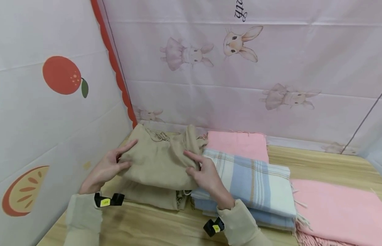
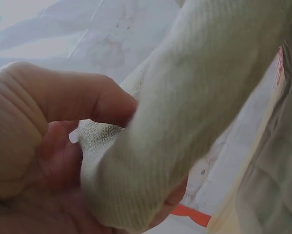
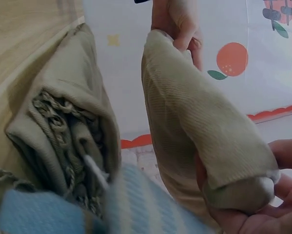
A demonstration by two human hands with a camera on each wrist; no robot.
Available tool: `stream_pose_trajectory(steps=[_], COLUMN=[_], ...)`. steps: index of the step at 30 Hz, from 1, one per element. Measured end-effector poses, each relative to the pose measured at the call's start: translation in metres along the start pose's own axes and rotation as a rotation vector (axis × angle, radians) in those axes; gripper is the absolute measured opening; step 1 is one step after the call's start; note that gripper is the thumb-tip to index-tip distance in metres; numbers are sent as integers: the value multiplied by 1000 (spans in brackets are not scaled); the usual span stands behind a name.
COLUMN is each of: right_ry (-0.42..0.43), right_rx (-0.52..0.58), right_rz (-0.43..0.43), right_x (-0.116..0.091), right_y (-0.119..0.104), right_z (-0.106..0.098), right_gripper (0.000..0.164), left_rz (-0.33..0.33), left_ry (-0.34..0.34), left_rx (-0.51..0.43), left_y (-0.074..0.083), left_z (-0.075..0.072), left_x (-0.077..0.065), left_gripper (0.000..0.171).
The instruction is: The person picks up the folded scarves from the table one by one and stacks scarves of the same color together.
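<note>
Both hands hold a folded beige fringed scarf (image 1: 157, 160) raised over a second folded beige scarf (image 1: 144, 194). My left hand (image 1: 106, 167) grips its left edge, the thumb on one face and the fingers on the other, as the left wrist view shows with the scarf (image 2: 184, 97) close up. Opposite, my right hand (image 1: 207, 172) pinches the right end; in the right wrist view the cloth (image 3: 199, 112) slants between the two hands. The lower scarf (image 3: 63, 112) shows twisted tassels at its folded end.
Right beside the beige scarves lies a stack of blue-and-white plaid scarves (image 1: 249, 181). A pink scarf (image 1: 237, 145) is behind it, and another pink fringed scarf (image 1: 338, 205) sits at the right. Printed cloth walls (image 1: 191, 102) border the wooden table (image 1: 141, 229) at back and left.
</note>
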State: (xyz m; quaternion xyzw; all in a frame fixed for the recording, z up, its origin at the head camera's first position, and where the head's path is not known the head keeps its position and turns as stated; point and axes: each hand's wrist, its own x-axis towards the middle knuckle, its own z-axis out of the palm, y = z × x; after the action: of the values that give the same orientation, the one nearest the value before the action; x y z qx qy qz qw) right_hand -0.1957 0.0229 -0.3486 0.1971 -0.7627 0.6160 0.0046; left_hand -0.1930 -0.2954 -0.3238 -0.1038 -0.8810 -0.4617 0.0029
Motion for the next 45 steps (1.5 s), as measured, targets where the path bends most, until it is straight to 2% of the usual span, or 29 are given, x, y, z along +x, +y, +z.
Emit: stream_pose_trajectory(steps=[6,10,13,20,25,27,30,35,42,45], right_ry=[-60,-90,-112,-164,-172,-174,-186,-233,-231,-219], right_rx=[-52,-87,-136,-257,-353,-429,-554,-762,-1080,-1234], right_rz=[-15,16,24,-34,-75,-82,-79,-113,-146,-192], right_x=[-1,-2,-2,-4,-6,-8,-11,-16,-20,-22], right_y=[3,3,4,9,11,11,10,14,24,29], right_z=[7,8,9,15,19,21,24,30,44,50], right_gripper=[56,57,57,59,56,54,55,66,40,41], left_rz=[-2,-15,-10,24,-18,-37,-23,-25,-86,-74], left_ry=[4,-5,-26,-99,-148,-162,-192,-246,-314,-325], left_rx=[34,57,46,18,47,74,111,112,50,44], left_y=[-9,-13,-17,-24,-31,-33,-37,-47,-68,-74], left_z=[-2,-1,-1,-1,0,0,-2,-5,-2,-1], left_x=[1,4,4,3,2,2,2,0,2,4], left_gripper=[76,76,76,73,72,72,72,73,79,78])
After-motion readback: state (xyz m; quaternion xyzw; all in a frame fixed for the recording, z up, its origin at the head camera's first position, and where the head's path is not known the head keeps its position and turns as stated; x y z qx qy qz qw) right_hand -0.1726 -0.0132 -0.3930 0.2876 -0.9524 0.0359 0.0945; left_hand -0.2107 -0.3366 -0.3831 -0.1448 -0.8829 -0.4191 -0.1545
